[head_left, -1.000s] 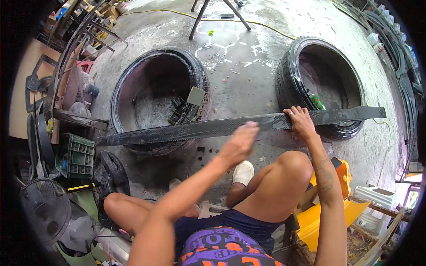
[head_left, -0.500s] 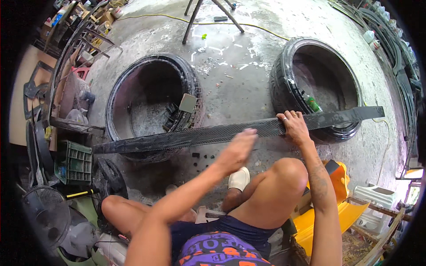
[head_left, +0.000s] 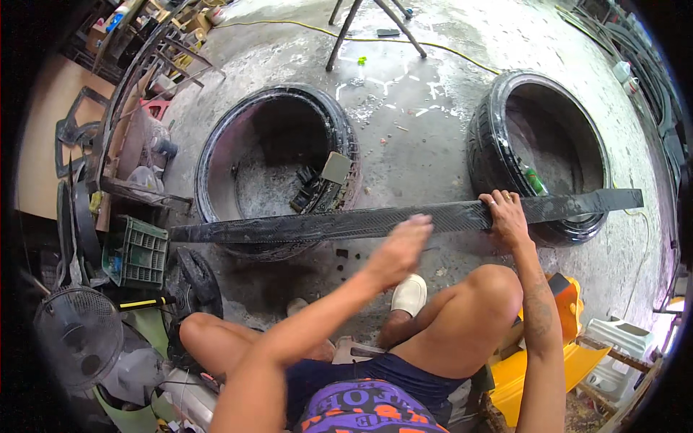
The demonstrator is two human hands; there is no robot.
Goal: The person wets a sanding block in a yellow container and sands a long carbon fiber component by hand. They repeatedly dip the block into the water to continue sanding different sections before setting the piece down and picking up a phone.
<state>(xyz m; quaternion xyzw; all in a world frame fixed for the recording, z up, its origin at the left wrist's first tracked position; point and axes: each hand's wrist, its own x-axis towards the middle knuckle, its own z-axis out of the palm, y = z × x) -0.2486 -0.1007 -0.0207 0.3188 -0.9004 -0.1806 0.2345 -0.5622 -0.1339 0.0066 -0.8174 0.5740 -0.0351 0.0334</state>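
Note:
A long black panel with a woven carbon-fibre pattern lies across two upturned tyres, a left tyre and a right tyre. My right hand grips the panel near the right tyre, fingers over its far edge. Over the panel's middle, at its near edge, my left hand is closed, its fingers pressed together and slightly blurred. Whatever it may hold is hidden. A square grey pad and small black parts rest on the left tyre's rim. A green bottle sits inside the right tyre.
To the left stand a green plastic crate and a fan. A yellow panel and a white stool are at my right. Beyond the tyres, a dark-legged stand and a yellow hose are on the floor.
The view has shifted, so the tyres and panel appear farther right. My left hand has moved slightly over the panel; my right hand keeps its grip.

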